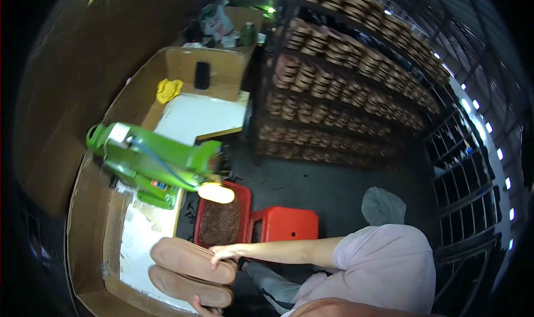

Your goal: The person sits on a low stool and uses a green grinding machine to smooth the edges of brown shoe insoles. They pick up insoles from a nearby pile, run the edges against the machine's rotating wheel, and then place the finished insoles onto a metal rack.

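Observation:
Two stacks of tan shoe soles lie side by side over the white worktop [136, 244]. My right hand [223, 253] grips the heel end of the upper stack of shoe soles [186, 258], fingers over its top and edge. Against the heel end of the lower stack of shoe soles [186, 288] is my left hand [204, 308], closed at its edge; the picture's lower rim cuts off part of this hand. Just beyond the soles stands a green machine [153, 155] with a blue hose and a lit lamp [216, 193].
Below the machine, a red bin [246, 206] holds brown shavings, beside a red stool [292, 223]. Cardboard walls [89, 228] surround the worktop; a yellow cloth [168, 90] and a black phone [202, 75] are at the far end. Racks of stacked soles [339, 89] rise behind.

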Tool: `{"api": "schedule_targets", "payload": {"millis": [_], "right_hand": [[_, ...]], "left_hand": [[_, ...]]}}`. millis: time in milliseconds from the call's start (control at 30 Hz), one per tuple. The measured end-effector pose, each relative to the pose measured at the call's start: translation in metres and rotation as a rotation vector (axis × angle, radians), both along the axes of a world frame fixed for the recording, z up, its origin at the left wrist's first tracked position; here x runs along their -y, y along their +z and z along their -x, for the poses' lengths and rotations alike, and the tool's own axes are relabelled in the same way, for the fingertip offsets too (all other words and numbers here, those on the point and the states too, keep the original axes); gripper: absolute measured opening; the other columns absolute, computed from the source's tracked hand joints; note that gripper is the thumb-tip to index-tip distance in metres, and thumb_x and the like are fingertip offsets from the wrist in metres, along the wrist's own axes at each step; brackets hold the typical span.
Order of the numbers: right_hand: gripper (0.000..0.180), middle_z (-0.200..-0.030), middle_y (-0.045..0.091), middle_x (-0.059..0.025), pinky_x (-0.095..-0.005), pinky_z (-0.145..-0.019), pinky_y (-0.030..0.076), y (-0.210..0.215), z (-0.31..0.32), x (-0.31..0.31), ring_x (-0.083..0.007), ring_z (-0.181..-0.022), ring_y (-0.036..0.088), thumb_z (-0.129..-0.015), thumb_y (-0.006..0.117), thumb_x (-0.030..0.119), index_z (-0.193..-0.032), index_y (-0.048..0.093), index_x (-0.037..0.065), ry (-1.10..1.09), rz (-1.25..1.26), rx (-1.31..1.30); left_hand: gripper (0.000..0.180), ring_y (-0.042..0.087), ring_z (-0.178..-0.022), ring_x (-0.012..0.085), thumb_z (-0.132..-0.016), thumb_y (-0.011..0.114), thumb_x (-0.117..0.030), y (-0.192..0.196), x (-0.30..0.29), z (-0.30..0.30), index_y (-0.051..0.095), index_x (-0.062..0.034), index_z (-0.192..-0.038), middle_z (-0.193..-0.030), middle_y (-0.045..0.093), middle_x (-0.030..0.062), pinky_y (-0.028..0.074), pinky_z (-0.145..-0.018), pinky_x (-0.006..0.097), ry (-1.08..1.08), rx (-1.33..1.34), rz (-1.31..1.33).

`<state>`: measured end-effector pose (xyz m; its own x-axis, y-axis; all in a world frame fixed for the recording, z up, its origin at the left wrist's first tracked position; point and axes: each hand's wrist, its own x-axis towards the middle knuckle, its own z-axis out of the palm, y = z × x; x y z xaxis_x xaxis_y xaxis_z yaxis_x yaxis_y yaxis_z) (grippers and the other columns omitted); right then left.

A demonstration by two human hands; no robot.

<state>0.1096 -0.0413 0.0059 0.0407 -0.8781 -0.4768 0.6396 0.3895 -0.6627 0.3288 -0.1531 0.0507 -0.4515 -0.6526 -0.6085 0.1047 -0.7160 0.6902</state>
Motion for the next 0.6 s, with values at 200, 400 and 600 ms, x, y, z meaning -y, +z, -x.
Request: {"api": "schedule_targets", "payload": {"millis": [200, 400, 600], "right_hand": [[0.076, -0.119, 0.053, -0.0125, -0.0378, -0.092, 0.044, 0.001, -0.022, -0.217, -0.0233, -0.110, 0.051, -0.062, 0.072, 0.019, -0.130, 0.042, 0.003, -0.330, 0.036, -0.011], [0.087, -0.126, 0.049, -0.0168, -0.0382, -0.098, 0.040, 0.050, -0.039, -0.512, -0.0281, -0.118, 0.046, -0.061, 0.074, 0.035, -0.135, 0.041, 0.001, -0.600, -0.279, -0.068], [0.064, -0.109, 0.063, -0.0191, -0.0349, -0.092, 0.045, 0.029, -0.094, -0.785, -0.0267, -0.105, 0.059, -0.067, 0.071, 0.033, -0.117, 0.058, -0.005, -1.167, -0.301, -0.026]], "left_hand": [[0.056, 0.053, -0.110, 0.0269, -0.072, 0.062, -0.028, 0.051, -0.180, 0.022, 0.050, 0.0009, -0.118, -0.118, 0.052, 0.0145, 0.045, -0.095, 0.040, -0.221, -0.081, -0.005], [0.050, 0.053, -0.109, 0.0283, -0.071, 0.057, -0.018, 0.037, -0.395, 0.049, 0.050, 0.0031, -0.115, -0.117, 0.052, 0.0163, 0.046, -0.094, 0.041, -0.527, -0.207, 0.010], [0.053, 0.055, -0.085, 0.0178, -0.070, 0.058, -0.020, -0.043, -0.589, 0.129, 0.047, -0.0019, -0.119, -0.091, 0.054, 0.0047, 0.048, -0.077, 0.033, -1.143, -0.083, -0.046]]}}
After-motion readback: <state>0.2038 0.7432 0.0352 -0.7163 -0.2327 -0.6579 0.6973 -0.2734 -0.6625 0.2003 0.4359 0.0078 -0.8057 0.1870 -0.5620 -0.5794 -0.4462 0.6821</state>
